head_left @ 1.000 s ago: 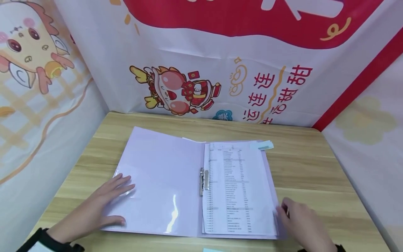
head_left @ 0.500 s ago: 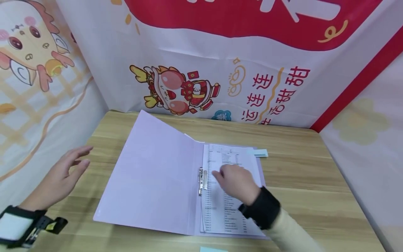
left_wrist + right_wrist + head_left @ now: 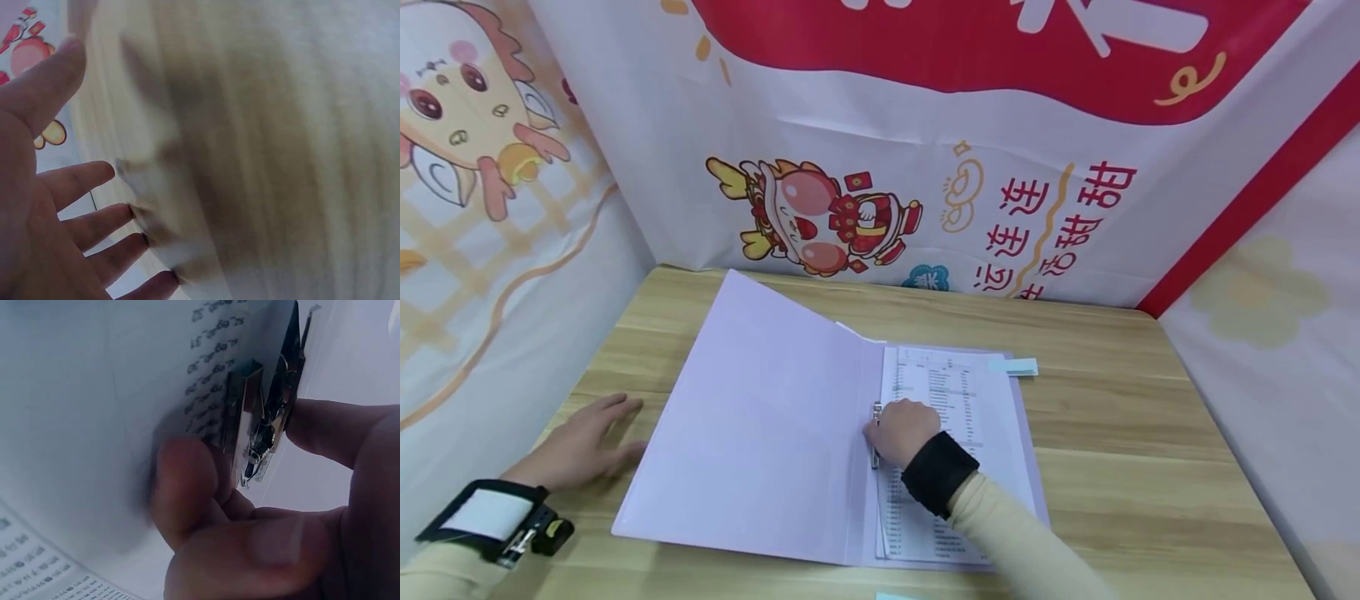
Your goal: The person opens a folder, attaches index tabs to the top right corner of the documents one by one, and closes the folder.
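Observation:
A light purple folder (image 3: 752, 425) lies spread open, its left cover slightly raised off the table. Printed sheets (image 3: 958, 400) rest on its right side. At the spine is a metal lever clip (image 3: 275, 406), partly covered in the head view by my right hand (image 3: 908, 429). In the right wrist view the thumb (image 3: 319, 425) presses one side of the clip and the curled fingers lie against its other side, pinching it. My left hand (image 3: 580, 446) rests beside the cover's left edge, fingertips on the tabletop, fingers spread and holding nothing in the left wrist view.
A pale blue strip (image 3: 1021, 367) sticks out at the sheets' top right corner. Another pale blue piece (image 3: 895, 597) shows at the bottom edge of the view. The wooden table (image 3: 1120, 467) meets a printed cloth (image 3: 850, 117) at the back and sides.
My right hand has moved left from the folder's right edge to the clip. My left hand has left the cover, rising to the left and then lowering onto the table. The left cover has lifted.

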`<action>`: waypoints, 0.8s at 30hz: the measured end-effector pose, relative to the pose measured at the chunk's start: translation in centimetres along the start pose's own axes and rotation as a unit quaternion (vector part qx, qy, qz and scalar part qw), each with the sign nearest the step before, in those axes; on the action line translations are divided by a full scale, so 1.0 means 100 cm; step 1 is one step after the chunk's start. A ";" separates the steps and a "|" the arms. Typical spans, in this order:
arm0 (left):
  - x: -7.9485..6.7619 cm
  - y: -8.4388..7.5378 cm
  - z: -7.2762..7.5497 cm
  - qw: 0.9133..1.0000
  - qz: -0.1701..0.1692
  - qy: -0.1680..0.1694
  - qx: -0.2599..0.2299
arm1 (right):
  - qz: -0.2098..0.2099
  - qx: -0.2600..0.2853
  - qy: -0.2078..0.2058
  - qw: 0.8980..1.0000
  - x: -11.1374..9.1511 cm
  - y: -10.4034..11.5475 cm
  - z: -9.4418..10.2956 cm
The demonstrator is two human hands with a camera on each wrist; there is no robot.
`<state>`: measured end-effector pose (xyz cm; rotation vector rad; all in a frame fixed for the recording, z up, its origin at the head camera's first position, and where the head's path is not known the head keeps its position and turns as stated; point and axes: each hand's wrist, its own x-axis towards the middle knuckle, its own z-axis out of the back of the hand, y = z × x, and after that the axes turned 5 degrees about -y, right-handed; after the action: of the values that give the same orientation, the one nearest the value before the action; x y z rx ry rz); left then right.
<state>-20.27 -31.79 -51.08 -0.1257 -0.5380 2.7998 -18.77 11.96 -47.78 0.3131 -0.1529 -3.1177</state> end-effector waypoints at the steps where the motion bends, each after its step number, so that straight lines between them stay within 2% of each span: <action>1: -0.001 0.000 -0.001 1.000 0.001 0.002 0.007 | 0.001 -0.002 -0.001 1.000 0.000 0.001 -0.001; 4: -0.002 0.000 -0.003 1.000 0.002 0.004 0.023 | 0.003 -0.001 -0.002 1.000 0.001 0.002 -0.002; 10: -0.001 0.001 -0.009 0.999 0.000 0.001 0.046 | -0.008 0.038 -0.016 0.999 0.005 0.003 -0.007; 17: 0.000 -0.001 -0.013 0.999 0.010 0.000 0.034 | -0.011 0.055 -0.036 0.998 0.007 0.002 -0.010; 21: -0.002 -0.015 -0.011 1.000 0.003 -0.005 -0.012 | 0.002 0.061 -0.044 0.997 0.005 0.003 -0.009; 24: -0.002 -0.034 -0.005 0.995 -0.033 -0.022 -0.094 | 0.009 0.073 -0.050 0.996 0.004 0.004 -0.006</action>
<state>-19.15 -28.67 -50.24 -0.0824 -0.8003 2.6904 -19.08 11.47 -48.39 0.1559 -0.3835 -3.1120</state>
